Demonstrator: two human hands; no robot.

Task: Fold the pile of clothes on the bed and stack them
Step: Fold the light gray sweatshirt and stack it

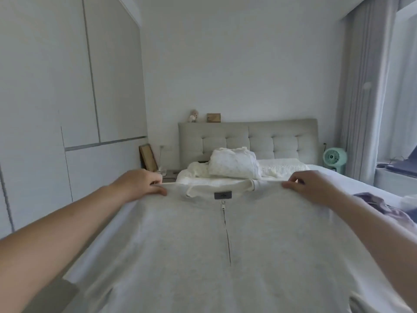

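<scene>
A pale grey quarter-zip sweater (225, 256) is stretched taut by its shoulders above the white bed (352, 177).

The left hand (141, 182) and right hand (312, 185) each pinch a shoulder of a pale grey zip-neck top (225, 256), held spread before the bed (338, 177); behind lie white bedding (232, 163), a purple garment (381, 208) at right, and a green fan (334, 157) beside the headboard (248, 136).

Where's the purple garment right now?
In the head view, the purple garment lies crumpled on the bed at the right edge of the frame, just beyond the right hand, which grips the grey zip top by the shoulder.
</scene>
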